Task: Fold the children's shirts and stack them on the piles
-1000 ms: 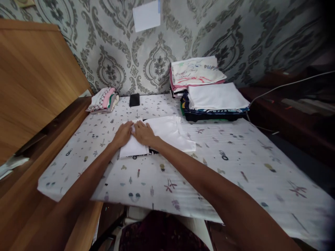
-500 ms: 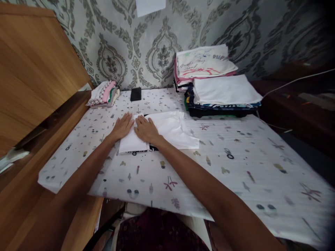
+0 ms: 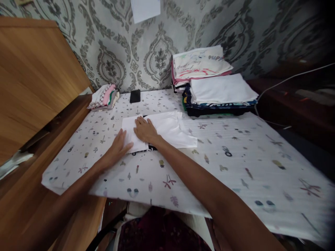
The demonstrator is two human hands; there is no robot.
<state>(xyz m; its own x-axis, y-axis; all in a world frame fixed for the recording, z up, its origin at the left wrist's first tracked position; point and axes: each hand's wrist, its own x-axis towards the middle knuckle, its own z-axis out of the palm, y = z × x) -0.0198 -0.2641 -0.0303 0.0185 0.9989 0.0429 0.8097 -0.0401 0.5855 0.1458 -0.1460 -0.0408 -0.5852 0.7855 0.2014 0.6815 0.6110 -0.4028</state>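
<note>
A white T-shirt [image 3: 170, 129] lies partly folded on the patterned table cover, its left part turned over toward the middle. Some black print shows along the fold and the near edge. Flat on the folded part rests my right hand [image 3: 145, 130], fingers stretched out. My left hand [image 3: 118, 146] is at the near left corner of the shirt, thumb over the cloth and fingers along the left edge, held apart from the thumb. Whether the left fingers reach under the cloth cannot be made out.
Folded clothes in two piles, one topped by a printed white shirt [image 3: 201, 62] and one by a plain white cloth [image 3: 222, 89], stand at the back right. A small clothes pile [image 3: 103, 97] and a black phone-like object [image 3: 135, 96] lie at the back left. A wooden cabinet [image 3: 39, 76] borders the left.
My left hand has slid from the top of the folded part down toward its near left corner. My right hand stays pressed on the shirt. The view has shifted slightly.
</note>
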